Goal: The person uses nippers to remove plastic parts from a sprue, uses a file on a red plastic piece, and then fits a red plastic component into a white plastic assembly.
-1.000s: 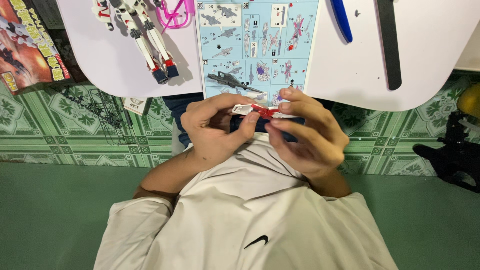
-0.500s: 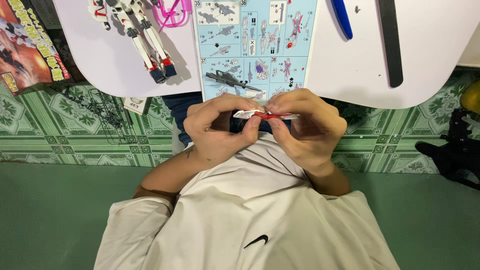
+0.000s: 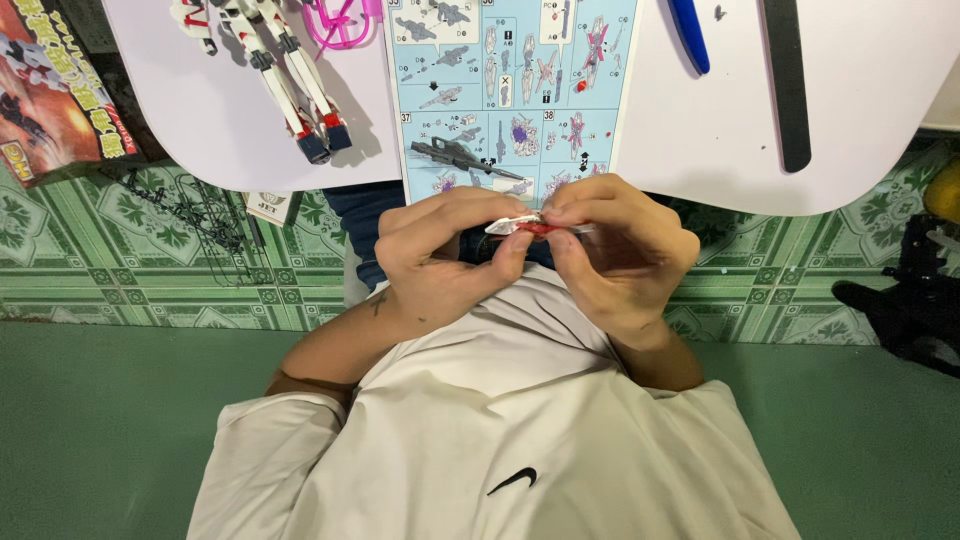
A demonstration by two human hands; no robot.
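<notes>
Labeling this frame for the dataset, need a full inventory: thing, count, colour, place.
small model part: 1, white and red, pinched between both hands
instruction sheet: 1, light blue with diagrams, table centre
table: 1, white, top of view
robot model legs: 1 pair, white with red and dark feet, table left
plastic frame: 1, pink, table top, beside the legs
blue tool: 1, table right of sheet
long flat bar: 1, black, table right
kit box: 1, red-orange art, far left
empty parts frame: 1, black, floor left
floor tiles: green patterned
dark object: black, right edge, unclear
shirt: 1, white
left hand: 1, gripping part
right hand: 1, gripping part
</notes>
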